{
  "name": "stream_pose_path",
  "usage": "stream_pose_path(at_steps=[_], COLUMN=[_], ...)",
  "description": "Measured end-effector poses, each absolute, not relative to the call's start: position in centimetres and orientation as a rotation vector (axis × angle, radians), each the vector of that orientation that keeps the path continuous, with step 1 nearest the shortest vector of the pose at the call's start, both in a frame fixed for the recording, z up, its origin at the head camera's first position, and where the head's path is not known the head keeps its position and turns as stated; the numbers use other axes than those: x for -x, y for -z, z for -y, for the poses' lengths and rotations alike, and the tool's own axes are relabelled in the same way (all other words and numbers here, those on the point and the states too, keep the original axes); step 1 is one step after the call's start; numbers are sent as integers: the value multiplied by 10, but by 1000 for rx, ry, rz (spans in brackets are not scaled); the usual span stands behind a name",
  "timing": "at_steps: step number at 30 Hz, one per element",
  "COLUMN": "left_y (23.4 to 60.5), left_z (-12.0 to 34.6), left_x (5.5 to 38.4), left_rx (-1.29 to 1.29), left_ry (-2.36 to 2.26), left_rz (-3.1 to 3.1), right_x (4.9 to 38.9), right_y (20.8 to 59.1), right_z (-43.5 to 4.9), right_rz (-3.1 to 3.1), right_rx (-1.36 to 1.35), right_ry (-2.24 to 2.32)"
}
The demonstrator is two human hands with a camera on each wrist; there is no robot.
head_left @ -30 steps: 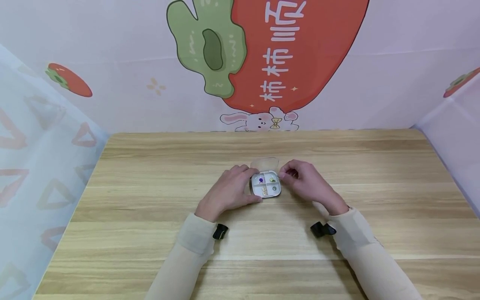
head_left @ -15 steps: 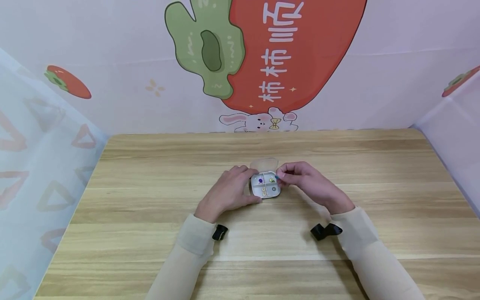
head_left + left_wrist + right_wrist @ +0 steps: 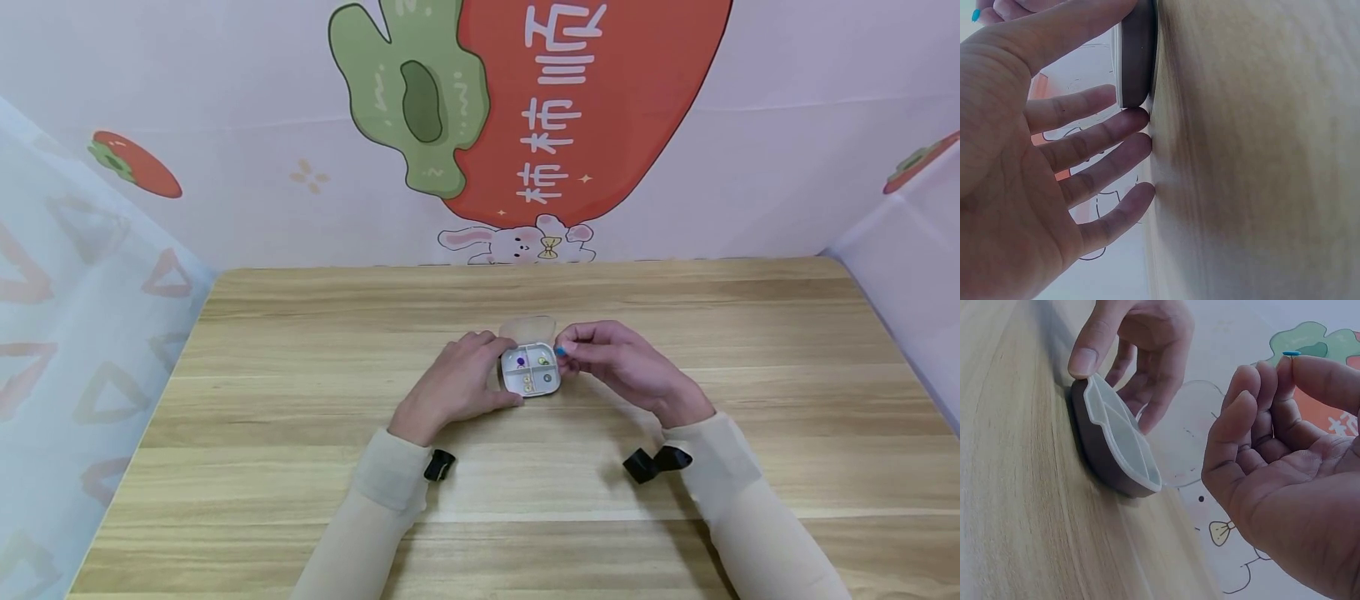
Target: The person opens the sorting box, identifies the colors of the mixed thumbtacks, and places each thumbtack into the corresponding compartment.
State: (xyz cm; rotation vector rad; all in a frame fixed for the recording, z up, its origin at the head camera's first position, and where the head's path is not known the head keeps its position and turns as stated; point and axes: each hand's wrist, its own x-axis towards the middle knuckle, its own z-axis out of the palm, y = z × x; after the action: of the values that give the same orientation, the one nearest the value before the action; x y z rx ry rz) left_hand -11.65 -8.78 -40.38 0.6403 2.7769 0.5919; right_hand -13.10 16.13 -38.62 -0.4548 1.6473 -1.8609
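Note:
A small white four-compartment box [image 3: 514, 382] stands on the table, its clear lid [image 3: 528, 327] raised behind it. My left hand [image 3: 461, 379] holds the box at its left side, thumb at the front and index finger at the back. Inside lie a purple piece [image 3: 521, 362], a yellow-green piece [image 3: 543, 361], a pale gold pair [image 3: 528, 383] and a grey piece [image 3: 547, 378], too small to make out. Just right of the box, my right hand [image 3: 626, 365] pinches a blue stud earring [image 3: 1291, 354] with a thin gold post between thumb and index finger.
The wood-grain table [image 3: 300, 358] spreads around the box. A printed cloth [image 3: 262, 183] hangs behind it and along both sides. Black straps [image 3: 439, 465] sit at both wrists, over light sleeves.
The blue stud earring has come into sight in my right fingertips, which neared the box's right edge and then drew slightly right. The left hand and box stay put.

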Motion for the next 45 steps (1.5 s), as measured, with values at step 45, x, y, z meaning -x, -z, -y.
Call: stream_pose_path(at_steps=[45], left_y=[404], left_z=[88], left_x=[116], left_rx=[-637], left_ry=[-570], left_rz=[-2787], right_x=[125], right_y=[394], right_z=[-146], right_rz=[-2683], right_rx=[823], right_ry=[941])
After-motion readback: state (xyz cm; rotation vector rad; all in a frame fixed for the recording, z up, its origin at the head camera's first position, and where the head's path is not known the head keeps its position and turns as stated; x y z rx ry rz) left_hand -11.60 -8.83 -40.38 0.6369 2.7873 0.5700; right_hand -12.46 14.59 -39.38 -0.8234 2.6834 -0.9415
